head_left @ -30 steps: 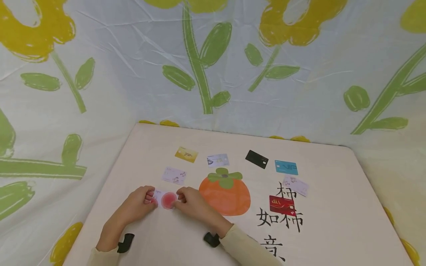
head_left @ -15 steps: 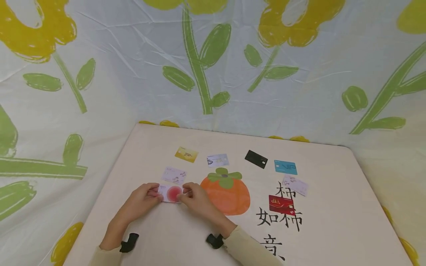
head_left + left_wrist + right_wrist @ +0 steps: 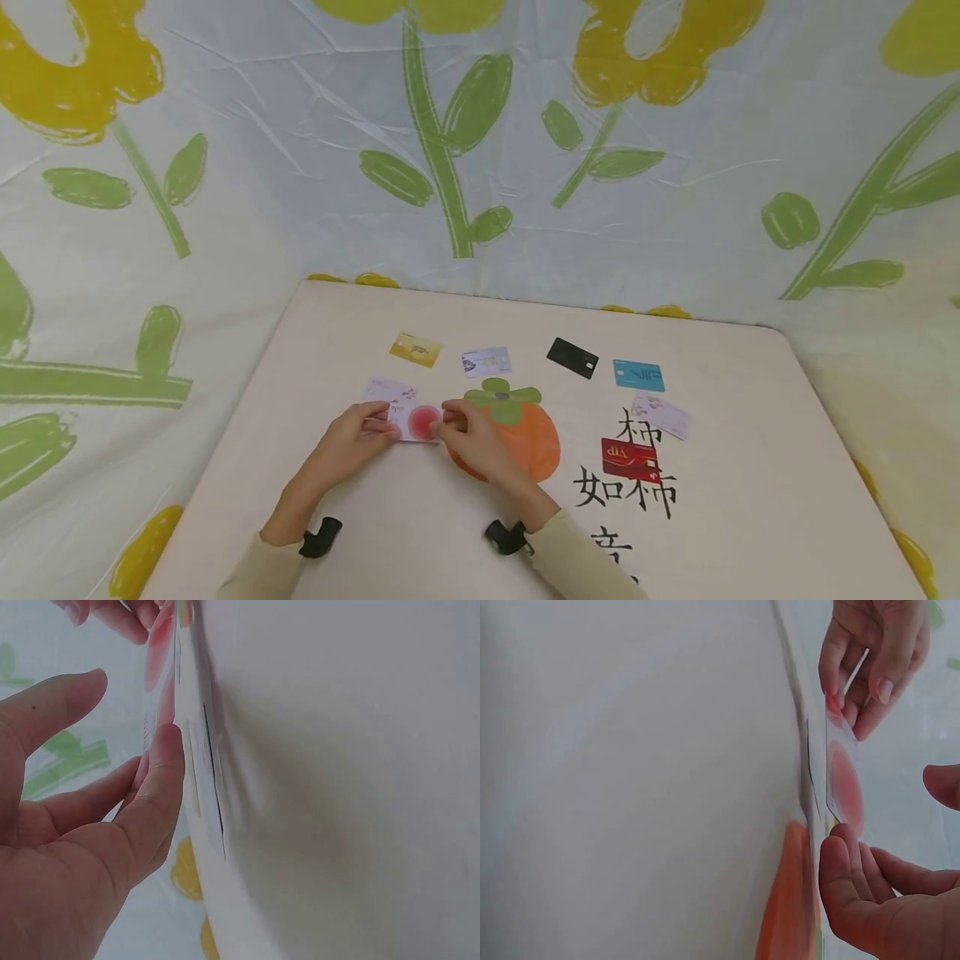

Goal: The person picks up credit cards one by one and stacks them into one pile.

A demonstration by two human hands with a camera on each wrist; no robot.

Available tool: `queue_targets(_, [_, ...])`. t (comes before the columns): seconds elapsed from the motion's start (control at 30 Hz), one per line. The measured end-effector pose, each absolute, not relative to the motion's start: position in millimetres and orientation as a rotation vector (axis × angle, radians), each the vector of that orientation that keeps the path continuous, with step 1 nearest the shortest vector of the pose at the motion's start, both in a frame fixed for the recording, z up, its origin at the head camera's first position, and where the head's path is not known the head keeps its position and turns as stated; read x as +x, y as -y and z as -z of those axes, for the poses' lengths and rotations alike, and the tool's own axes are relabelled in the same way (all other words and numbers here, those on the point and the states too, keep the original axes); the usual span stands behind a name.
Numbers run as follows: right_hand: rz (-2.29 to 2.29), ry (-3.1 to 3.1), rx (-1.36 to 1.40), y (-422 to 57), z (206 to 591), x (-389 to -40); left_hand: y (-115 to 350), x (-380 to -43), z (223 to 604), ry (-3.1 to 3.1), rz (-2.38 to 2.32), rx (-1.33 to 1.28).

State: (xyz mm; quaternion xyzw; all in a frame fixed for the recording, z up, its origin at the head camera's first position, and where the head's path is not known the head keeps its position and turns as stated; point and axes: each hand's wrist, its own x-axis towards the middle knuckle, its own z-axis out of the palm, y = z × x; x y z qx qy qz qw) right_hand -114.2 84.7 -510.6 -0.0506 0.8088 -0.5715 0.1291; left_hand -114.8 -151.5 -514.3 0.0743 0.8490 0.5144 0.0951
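The pink card point(image 3: 412, 421) is over the left part of the table point(image 3: 420, 525), nearer the left edge than the right one, and it looks lifted a little off the top. It has just moved toward the far edge and a bit toward the right edge. A moment ago there was a gap between it and the lilac card point(image 3: 382, 388); now it hides part of that card's near side in the head view. So it seems to be carried, not put down yet. Its long way runs side to side, about in line with the far edge, and its big dot is at the right end. The left hand point(image 3: 351, 437) holds the left end with bent fingers, and the right hand point(image 3: 480, 437) holds the right end the same way. In the wrist views both thumb tips look apart from it. To the right is the orange fruit point(image 3: 534, 437) picture, partly behind the right hand. Nearer the far edge lie the gold card point(image 3: 416, 350), silver card point(image 3: 486, 362), black card point(image 3: 572, 358) and blue card point(image 3: 639, 376). The flower card point(image 3: 660, 415) and red card point(image 3: 628, 459) lie toward the right edge.
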Motion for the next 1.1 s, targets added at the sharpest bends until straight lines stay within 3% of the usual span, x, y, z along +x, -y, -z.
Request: queue_targets(1.1, [1.59,-2.561,0.085,-173,512,-110,61,-147,523,-2.317,-1.543,0.414])
